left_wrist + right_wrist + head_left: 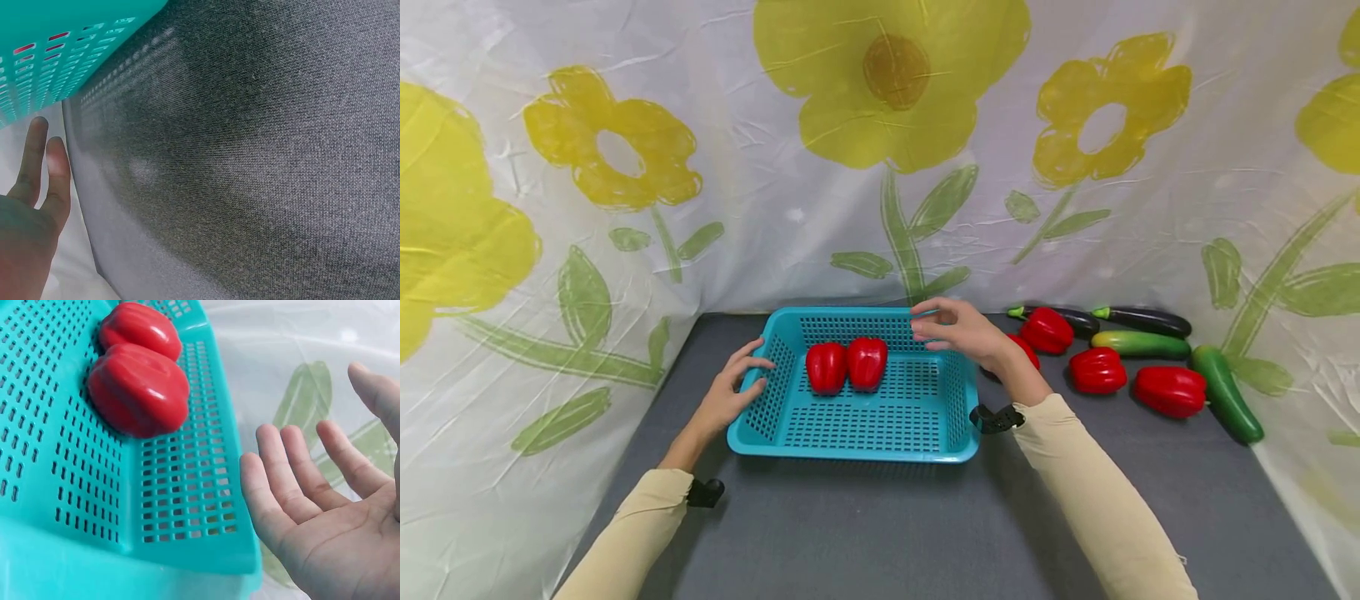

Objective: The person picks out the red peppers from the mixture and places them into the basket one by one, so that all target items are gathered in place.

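Note:
A turquoise perforated basket (865,450) stands on the dark table, with two red bell peppers (827,368) side by side in its left half. At the basket's left rim is my left hand (730,398), fingers spread; whether it touches the rim I cannot tell. In the left wrist view two fingers (57,169) of that hand show below the basket wall. Over the basket's far right part hovers my right hand (955,329), holding nothing. The right wrist view shows its palm and loosely spread fingers (275,481) beside the basket rim.
Right of the basket lie several more red bell peppers (1097,371), two dark eggplants (1150,320), a yellow-green cucumber (1138,344) and a dark green one (1225,396). A white curtain (760,208) with painted yellow flowers hangs behind the table (850,533).

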A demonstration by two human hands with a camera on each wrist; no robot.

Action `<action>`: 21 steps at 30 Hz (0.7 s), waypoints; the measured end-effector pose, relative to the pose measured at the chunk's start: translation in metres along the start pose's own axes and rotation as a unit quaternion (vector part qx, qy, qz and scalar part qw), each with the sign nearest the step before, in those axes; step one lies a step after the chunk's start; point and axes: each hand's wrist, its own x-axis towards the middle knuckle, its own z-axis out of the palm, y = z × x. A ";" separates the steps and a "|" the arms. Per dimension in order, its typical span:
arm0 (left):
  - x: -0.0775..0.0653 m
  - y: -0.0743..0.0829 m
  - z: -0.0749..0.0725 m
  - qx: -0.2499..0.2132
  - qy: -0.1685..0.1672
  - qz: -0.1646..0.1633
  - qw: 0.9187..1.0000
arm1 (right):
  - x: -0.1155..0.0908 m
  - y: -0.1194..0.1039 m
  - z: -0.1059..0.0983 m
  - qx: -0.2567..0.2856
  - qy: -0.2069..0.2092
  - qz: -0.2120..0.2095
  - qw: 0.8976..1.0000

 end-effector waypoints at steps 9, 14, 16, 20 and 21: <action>0.000 -0.001 -0.001 -0.005 0.002 -0.001 1.000 | -0.013 -0.003 -0.016 0.004 0.024 -0.021 0.999; 0.001 -0.002 -0.001 -0.004 0.004 0.004 1.000 | -0.020 -0.002 -0.030 0.011 0.030 -0.029 0.999; 0.001 -0.002 -0.001 -0.003 0.004 0.003 1.000 | -0.023 -0.001 -0.035 0.015 0.033 -0.030 0.999; 0.000 -0.002 -0.001 -0.002 0.002 -0.004 1.000 | -0.029 0.000 -0.045 0.023 0.039 -0.030 0.998; 0.000 -0.002 0.000 -0.002 0.003 -0.005 1.000 | -0.030 0.000 -0.047 0.023 0.041 -0.030 0.998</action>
